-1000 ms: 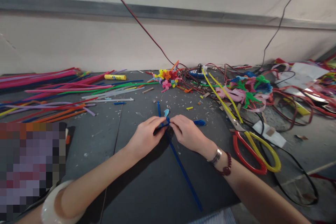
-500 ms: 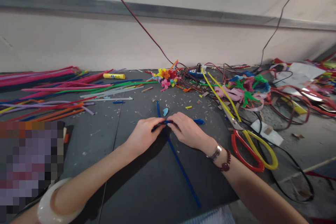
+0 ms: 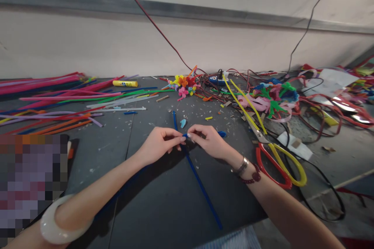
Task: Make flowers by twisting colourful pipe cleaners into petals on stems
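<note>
A long blue pipe cleaner [image 3: 198, 181] lies across the dark table, running from near its front edge up between my hands. My left hand [image 3: 159, 146] pinches it at the middle with thumb and fingertips. My right hand [image 3: 206, 140] meets it from the right, fingers pinched on the same blue pipe cleaner. A short blue end [image 3: 222, 134] sticks out to the right of my right hand. A small light-blue scrap [image 3: 183, 123] lies just beyond my fingers.
Many coloured pipe cleaners [image 3: 58, 101] lie at the left, with a yellow glue stick [image 3: 125, 83]. Red-and-yellow scissors [image 3: 277, 159] lie at the right. Finished pipe-cleaner flowers [image 3: 184, 85], cables and a heap of craft pieces [image 3: 274, 97] crowd the back right.
Both hands have shifted slightly left and lifted a little, still pinching the blue pipe cleaner; the left fingers have turned so that the fingertips show.
</note>
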`<state>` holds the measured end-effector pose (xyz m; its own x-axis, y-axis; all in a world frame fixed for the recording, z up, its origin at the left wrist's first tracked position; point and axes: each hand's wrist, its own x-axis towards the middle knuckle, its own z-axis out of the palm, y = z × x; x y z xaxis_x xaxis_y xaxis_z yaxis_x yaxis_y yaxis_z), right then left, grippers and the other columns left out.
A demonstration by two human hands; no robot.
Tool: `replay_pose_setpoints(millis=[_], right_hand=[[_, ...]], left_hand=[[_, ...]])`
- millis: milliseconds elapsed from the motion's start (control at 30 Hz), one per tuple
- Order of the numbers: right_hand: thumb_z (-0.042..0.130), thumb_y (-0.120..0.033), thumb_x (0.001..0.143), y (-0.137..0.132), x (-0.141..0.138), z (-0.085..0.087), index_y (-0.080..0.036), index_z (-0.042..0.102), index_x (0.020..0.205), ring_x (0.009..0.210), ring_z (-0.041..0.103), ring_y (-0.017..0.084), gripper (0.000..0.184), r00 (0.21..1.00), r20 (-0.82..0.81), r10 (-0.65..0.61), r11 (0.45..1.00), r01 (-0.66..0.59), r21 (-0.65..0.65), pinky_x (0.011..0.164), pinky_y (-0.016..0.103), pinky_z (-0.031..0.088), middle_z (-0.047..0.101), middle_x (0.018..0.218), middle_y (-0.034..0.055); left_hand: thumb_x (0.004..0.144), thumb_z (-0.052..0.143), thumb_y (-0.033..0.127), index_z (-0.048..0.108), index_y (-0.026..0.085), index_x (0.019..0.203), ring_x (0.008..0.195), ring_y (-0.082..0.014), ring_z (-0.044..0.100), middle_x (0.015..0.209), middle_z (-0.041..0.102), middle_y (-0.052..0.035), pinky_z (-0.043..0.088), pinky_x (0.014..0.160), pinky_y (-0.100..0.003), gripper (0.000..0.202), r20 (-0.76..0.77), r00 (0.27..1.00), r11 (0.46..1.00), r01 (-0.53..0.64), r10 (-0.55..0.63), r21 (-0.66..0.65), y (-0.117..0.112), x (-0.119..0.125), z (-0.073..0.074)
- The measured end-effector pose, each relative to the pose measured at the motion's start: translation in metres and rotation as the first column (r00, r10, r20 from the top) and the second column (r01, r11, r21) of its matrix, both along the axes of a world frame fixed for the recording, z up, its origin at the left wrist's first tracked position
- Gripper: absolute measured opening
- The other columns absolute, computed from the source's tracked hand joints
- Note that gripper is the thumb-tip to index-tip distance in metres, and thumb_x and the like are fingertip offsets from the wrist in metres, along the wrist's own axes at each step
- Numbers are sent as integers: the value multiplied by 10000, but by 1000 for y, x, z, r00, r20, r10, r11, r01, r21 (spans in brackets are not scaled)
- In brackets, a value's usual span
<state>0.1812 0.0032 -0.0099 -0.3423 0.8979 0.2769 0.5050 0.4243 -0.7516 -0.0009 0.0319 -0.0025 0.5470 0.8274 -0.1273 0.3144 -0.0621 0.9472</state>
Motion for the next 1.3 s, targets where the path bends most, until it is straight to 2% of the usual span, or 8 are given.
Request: replay_pose_setpoints(millis=[100,200,367,567,733,933,1133,1300], right_hand=[[447,-222,860,1,0,-1,-157,586,812,639,527,101,161,1000,-23,-3,1000,2,-13,592,211,422,596,695,-1],[489,-185,838,0,1,-3,-165,617,911,762,554,132,149,998,46,-51,984,42,176,703,257,449,642,820,32],[491,-203,849,0,6,-7,-173,626,995,839,540,163,201,986,159,-45,879,-37,476,774,310,457,655,889,56],[479,-196,858,1,7,-6,-147,643,925,790,552,149,185,992,100,-71,857,9,516,730,289,465,657,827,60],[521,-205,831,-4,0,-1,-168,654,837,748,575,135,139,996,-29,-79,929,84,361,685,253,458,654,768,40],[551,-225,795,-9,-9,-2,-161,655,781,658,573,122,123,982,-157,-107,993,112,27,607,232,432,647,720,31],[592,-319,750,-10,-15,-4,-138,651,724,514,510,82,192,914,-386,-126,945,-7,-327,496,205,416,588,598,2],[638,-362,697,-9,-17,0,-126,649,675,484,491,62,237,858,-492,-148,880,-112,-461,483,196,411,567,568,-14]], left_hand=[[740,588,344,677,136,733,422,-57,445,562,617,-7,336,406,-161,227,15,1000,999,6,-6,-42,1,-1,0],[738,599,332,667,125,695,444,-60,460,564,614,-11,340,415,-161,222,69,997,993,-25,33,-118,1,0,0],[720,640,289,669,123,658,476,-54,468,571,617,-15,325,414,-151,180,198,976,953,-31,94,-302,0,1,-2],[715,659,222,704,149,816,609,-74,550,754,682,-57,412,509,-149,133,358,924,858,69,138,-509,2,-3,-3],[639,723,232,710,148,794,610,-78,582,770,697,-55,456,573,-164,177,369,923,841,116,105,-529,5,-7,-5],[577,759,205,690,166,714,549,-69,557,626,662,10,443,564,-170,158,329,938,959,-11,108,-284,7,-5,-9],[598,737,207,686,161,704,629,-105,582,665,668,5,442,613,-194,126,256,963,992,-65,90,-105,8,-5,-8],[612,722,213,659,153,647,556,-91,551,581,629,23,427,569,-192,94,239,967,994,-67,87,-90,8,-4,-7]])
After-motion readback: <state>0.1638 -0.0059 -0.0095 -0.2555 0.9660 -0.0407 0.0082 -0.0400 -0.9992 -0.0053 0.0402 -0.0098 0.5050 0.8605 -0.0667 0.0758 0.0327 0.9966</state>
